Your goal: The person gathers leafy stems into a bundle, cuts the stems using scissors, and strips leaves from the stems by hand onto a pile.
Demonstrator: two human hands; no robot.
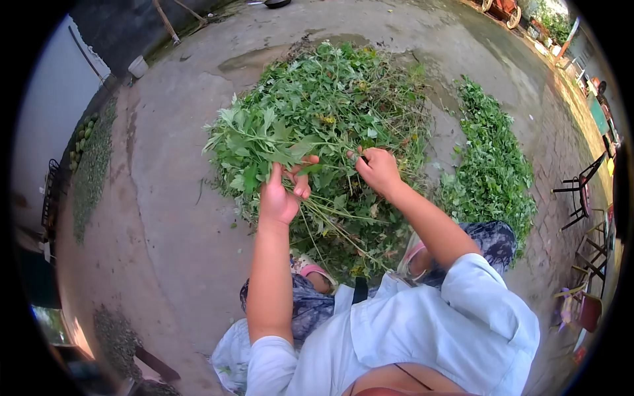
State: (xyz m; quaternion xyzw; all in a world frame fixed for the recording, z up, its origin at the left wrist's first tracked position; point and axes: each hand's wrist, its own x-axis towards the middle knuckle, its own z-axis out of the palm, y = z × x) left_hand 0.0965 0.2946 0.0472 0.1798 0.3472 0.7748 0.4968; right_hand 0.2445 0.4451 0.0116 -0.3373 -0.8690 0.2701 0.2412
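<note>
Over the broad green leafy heap [330,86], I saw left hand [281,198] gripping, right hand [380,173] pinching slender green plant stems [329,224]: likely light, bendy, leaves bruisable, best held by stalks.

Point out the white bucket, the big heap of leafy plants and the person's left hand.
White bucket [138,67]: head view, middle of its side.
Big heap of leafy plants [323,92]: head view, upper leaves.
Left hand [282,200]: head view, palm.
</note>
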